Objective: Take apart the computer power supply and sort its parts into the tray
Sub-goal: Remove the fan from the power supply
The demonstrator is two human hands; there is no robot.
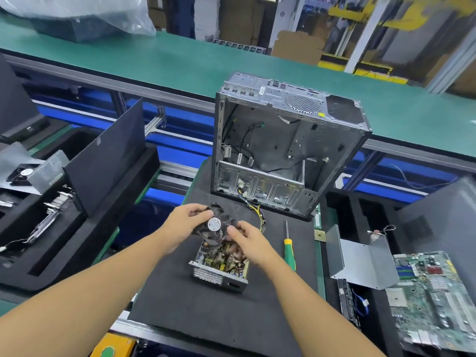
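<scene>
The opened power supply point(219, 267) lies on the black foam mat point(206, 310), its circuit board and components exposed. Just above it I hold its black fan point(214, 223), which has a round silver label. My left hand point(184, 222) grips the fan's left edge. My right hand point(246, 240) pinches the fan's wires at its lower right, over the board. A bundle of yellow and black cables point(258, 215) runs from the supply toward the case. The supply's bent metal cover point(360, 261) rests on the right tray.
An empty computer case point(283, 150) stands open behind the supply. A green-handled screwdriver point(289, 249) lies right of my right hand. The right foam tray point(342, 202) holds a motherboard point(432, 295). The left foam tray point(103, 222) holds a black side panel point(108, 155), another fan point(22, 175) and metal parts.
</scene>
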